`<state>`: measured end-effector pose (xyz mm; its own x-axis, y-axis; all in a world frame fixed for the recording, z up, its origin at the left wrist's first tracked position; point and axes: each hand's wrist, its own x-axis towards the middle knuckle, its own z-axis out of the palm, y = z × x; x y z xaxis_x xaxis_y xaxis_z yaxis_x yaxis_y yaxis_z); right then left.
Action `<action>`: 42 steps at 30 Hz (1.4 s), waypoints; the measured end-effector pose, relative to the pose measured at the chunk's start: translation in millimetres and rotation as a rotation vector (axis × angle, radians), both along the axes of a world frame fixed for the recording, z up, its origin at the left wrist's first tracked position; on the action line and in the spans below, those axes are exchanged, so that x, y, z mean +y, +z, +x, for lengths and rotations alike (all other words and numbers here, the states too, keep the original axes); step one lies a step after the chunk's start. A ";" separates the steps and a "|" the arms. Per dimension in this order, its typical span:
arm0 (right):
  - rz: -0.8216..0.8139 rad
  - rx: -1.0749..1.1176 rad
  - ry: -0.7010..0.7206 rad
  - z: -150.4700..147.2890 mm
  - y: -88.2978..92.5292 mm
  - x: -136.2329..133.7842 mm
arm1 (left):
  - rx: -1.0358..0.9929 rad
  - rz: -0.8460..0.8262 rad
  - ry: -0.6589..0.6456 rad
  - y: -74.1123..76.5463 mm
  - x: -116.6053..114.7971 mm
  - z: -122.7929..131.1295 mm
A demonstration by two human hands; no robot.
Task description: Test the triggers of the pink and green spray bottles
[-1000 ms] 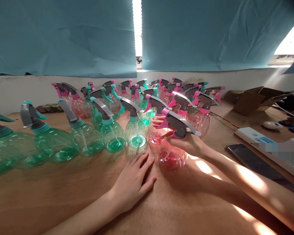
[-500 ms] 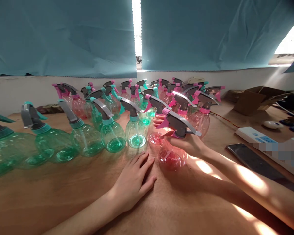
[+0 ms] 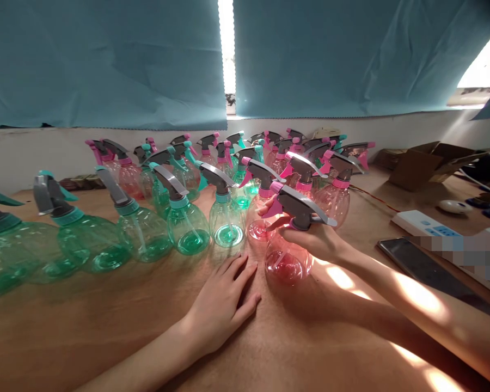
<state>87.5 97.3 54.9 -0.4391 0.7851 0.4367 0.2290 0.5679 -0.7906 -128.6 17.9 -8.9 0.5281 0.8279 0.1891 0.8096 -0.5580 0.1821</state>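
My right hand (image 3: 310,239) grips a pink see-through spray bottle (image 3: 286,260) round its neck, just under the grey and pink trigger head. The bottle stands on the brown table (image 3: 106,326). My left hand (image 3: 222,302) lies flat on the table with its fingers spread, a little left of that bottle and in front of a green spray bottle (image 3: 227,220). It holds nothing. A row of green bottles (image 3: 141,226) runs off to the left.
Behind stand several more pink and green spray bottles (image 3: 302,169). At the right lie a dark phone (image 3: 420,269), a white power strip (image 3: 428,228), a white mouse (image 3: 454,206) and an open cardboard box (image 3: 427,163). Blue curtains hang behind.
My right hand has shifted slightly on the pink bottle's neck. The left hand has stayed flat in the same place.
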 end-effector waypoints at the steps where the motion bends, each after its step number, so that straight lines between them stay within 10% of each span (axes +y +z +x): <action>1: -0.006 0.005 0.002 0.6 -0.3 0.0 | 0.007 -0.010 0.001 2.2 0.1 0.5; 42: -0.047 0.056 0.045 -3.7 12.0 -4.4 | 0.101 0.028 0.222 14.0 -41.0 -7.6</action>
<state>83.8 92.9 66.9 -0.4501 0.7854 0.4249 0.1584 0.5385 -0.8276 -136.2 -23.1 5.1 0.3513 0.9209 0.1691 0.9263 -0.3682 0.0806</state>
